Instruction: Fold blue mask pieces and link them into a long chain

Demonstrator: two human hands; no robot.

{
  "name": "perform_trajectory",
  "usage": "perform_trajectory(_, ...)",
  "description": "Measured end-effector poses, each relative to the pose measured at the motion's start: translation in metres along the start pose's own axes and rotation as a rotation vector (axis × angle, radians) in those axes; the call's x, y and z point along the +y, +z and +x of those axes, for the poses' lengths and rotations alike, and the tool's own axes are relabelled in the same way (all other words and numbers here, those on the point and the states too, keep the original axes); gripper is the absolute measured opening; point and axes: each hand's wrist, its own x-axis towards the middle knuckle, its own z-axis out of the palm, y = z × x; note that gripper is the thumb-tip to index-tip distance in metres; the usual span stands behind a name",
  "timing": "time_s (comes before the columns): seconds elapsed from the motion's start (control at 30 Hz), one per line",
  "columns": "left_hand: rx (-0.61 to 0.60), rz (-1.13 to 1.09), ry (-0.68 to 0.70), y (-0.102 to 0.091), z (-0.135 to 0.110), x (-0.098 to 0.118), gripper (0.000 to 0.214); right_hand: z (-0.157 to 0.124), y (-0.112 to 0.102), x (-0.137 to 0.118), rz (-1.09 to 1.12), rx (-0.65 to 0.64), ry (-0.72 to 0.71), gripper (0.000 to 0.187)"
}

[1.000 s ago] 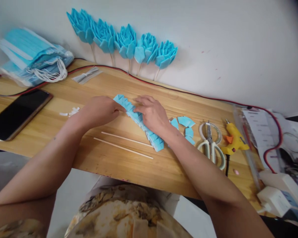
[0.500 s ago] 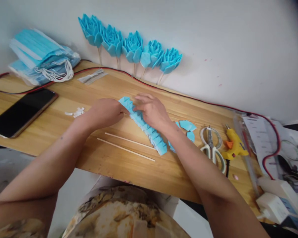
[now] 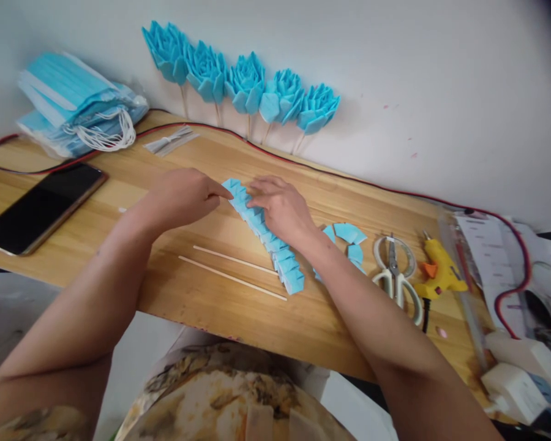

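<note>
A slanting row of folded light-blue pieces (image 3: 275, 242), overlapping one another, lies on the wooden table between my hands. My left hand (image 3: 179, 195) reaches in from the left; its index finger points out and touches the row's far end, while the other fingers are curled under. Spread across the upper part of the row from the right is my right hand (image 3: 284, 207), its fingers apart and grasping nothing. Two thin wooden sticks (image 3: 232, 278) lie in front of the row. Loose blue pieces (image 3: 349, 233) are partly hidden behind my right forearm.
Several blue flowers on sticks (image 3: 245, 82) lean on the wall. Blue face masks (image 3: 68, 92) and a phone (image 3: 41, 208) lie left; a bundle of twist ties (image 3: 169, 141) is behind. Scissors (image 3: 393, 269), a yellow glue gun (image 3: 441, 269) and a white plug (image 3: 514, 389) are right.
My left hand has shifted slightly up and left, with its index finger now straighter on the row's end. The row's near end has swung slightly left and toward me.
</note>
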Motion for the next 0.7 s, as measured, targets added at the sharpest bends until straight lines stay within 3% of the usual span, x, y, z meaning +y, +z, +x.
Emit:
perform_trajectory(0.37,-0.029,0.005,0.039,0.008,0.004,0.003,0.046,0.013,-0.015,-0.005,-0.012,0.051,-0.014,0.039)
perform_trajectory(0.57,-0.028,0.001,0.041,0.008,0.003,0.004,0.049,0.02,-0.005,-0.004,-0.044,-0.009,-0.028,0.037)
perform_trajectory(0.7,-0.021,0.003,0.036,0.01,0.003,0.005,0.047,0.018,-0.008,-0.006,-0.009,0.097,-0.024,0.04)
